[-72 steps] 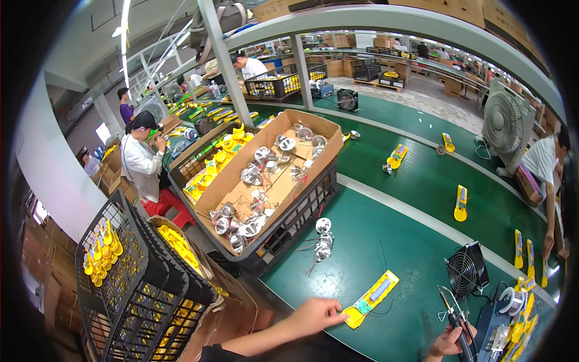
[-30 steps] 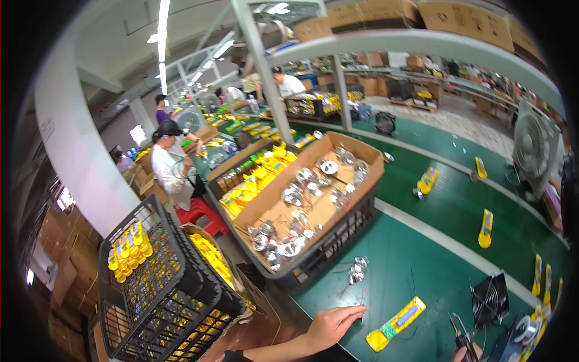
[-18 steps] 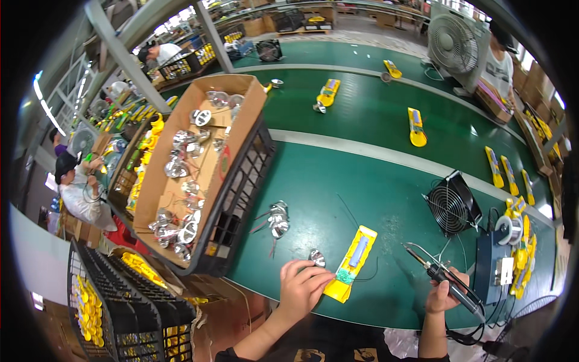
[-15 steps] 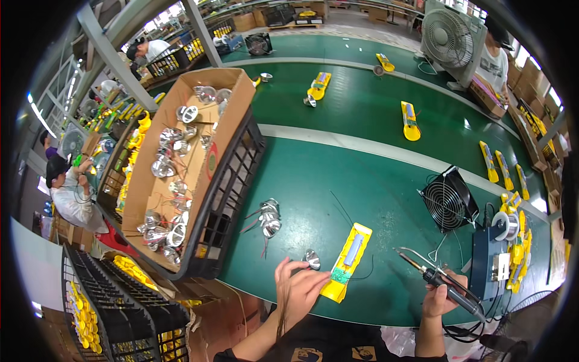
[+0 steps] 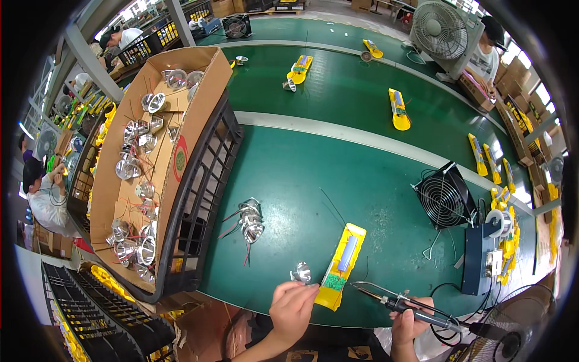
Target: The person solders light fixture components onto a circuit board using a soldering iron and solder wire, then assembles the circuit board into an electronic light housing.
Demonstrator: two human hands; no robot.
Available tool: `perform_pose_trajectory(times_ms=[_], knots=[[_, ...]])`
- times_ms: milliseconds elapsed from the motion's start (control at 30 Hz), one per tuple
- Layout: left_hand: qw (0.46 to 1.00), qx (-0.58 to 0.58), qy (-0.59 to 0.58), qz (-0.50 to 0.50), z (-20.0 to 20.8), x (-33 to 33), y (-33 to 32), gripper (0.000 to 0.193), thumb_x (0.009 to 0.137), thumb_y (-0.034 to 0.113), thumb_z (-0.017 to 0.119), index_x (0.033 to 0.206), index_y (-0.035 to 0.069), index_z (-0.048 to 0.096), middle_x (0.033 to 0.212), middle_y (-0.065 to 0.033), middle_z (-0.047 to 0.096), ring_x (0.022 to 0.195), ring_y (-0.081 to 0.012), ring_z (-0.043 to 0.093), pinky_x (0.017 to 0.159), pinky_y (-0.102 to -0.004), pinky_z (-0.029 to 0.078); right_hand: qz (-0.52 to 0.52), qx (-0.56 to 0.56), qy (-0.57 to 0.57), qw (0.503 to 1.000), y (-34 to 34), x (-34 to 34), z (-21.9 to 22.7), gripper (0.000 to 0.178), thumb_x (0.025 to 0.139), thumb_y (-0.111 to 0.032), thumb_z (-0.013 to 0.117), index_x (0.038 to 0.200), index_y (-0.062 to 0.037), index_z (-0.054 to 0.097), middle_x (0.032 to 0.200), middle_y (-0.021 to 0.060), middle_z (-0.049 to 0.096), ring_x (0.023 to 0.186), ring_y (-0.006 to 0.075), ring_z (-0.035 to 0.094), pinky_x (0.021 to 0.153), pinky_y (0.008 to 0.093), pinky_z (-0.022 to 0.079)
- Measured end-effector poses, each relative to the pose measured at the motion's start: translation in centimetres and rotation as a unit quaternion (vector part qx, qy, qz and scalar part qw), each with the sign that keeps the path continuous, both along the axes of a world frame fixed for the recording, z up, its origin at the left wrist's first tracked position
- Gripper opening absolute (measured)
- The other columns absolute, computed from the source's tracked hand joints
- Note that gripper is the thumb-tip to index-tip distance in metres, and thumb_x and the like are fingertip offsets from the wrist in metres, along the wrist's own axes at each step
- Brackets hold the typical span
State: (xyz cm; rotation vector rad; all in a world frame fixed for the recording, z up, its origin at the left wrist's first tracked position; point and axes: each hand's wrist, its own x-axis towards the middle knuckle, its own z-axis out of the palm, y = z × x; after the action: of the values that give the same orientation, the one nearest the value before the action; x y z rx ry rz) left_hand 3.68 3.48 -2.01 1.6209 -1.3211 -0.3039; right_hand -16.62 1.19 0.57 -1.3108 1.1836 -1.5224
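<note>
I'm watching the left hand (image 5: 293, 309) working close to the table's near edge, its fingers curling in and their tips pressing together; whether they are gripping anything thin, I'm not managing to tell. Just beyond those fingers a silver reflector cup (image 5: 300, 273) is sitting, and the yellow casing (image 5: 329, 298) is lying right beside the fingertips, between both hands, tilting away to the right. Inside it, I'm seeing a green circuit board (image 5: 334, 282) facing the left fingertips and a blue cell (image 5: 347, 253) stretching out beyond. Over on the other side, the right hand (image 5: 411, 321) is closing around the handle of a soldering iron (image 5: 437, 320), whose tip is pointing left and hovering close by the board; contact I'm not able to confirm. Ahead of the left hand, and farther left, a cluster of reflectors (image 5: 251, 223) is trailing red and dark wires, with a cardboard box (image 5: 196, 120) holding more beyond it. Past the right hand, a square black fan (image 5: 443, 196) is standing near a dark blue box (image 5: 476, 256).
</note>
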Motion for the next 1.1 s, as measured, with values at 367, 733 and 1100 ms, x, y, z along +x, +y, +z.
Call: perform_pose_trajectory(times_ms=[367,733,1100], knots=[[0.997,0.030,-0.061,0.047,0.8,-0.6,0.2,0.015,0.057,0.004,0.071,0.068,0.011,0.064,0.102,-0.0089,0.044,0.097,-0.0284,0.043,0.084,-0.0378,0.036,-0.016,-0.038,0.093,0.995,0.1,0.7,0.2,0.037,0.077,-0.032,0.058,0.082,0.0009,0.042,0.052,0.0040,0.048,0.042,0.0118,0.048,0.041,0.0236,0.042],[0.996,0.057,-0.041,0.053,0.3,-1.6,-0.2,0.013,0.055,0.009,0.072,0.064,0.012,0.062,0.123,-0.0202,0.038,0.119,-0.0388,0.027,0.095,-0.0429,0.024,-0.036,-0.081,0.227,0.970,-0.3,2.3,-0.5,0.042,0.074,-0.039,0.057,0.056,-0.0021,0.046,0.044,0.0031,0.045,0.036,0.0164,0.047,0.044,0.0270,0.043],[0.996,0.047,-0.052,0.056,-0.2,-1.6,-0.2,0.014,0.054,0.008,0.071,0.064,0.013,0.063,0.121,-0.0181,0.040,0.118,-0.0381,0.029,0.095,-0.0419,0.024,0.002,-0.024,0.214,0.976,0.3,1.7,-1.0,0.046,0.076,-0.045,0.057,0.075,-0.0032,0.038,0.056,0.0030,0.044,0.049,0.0128,0.046,0.054,0.0261,0.042]])
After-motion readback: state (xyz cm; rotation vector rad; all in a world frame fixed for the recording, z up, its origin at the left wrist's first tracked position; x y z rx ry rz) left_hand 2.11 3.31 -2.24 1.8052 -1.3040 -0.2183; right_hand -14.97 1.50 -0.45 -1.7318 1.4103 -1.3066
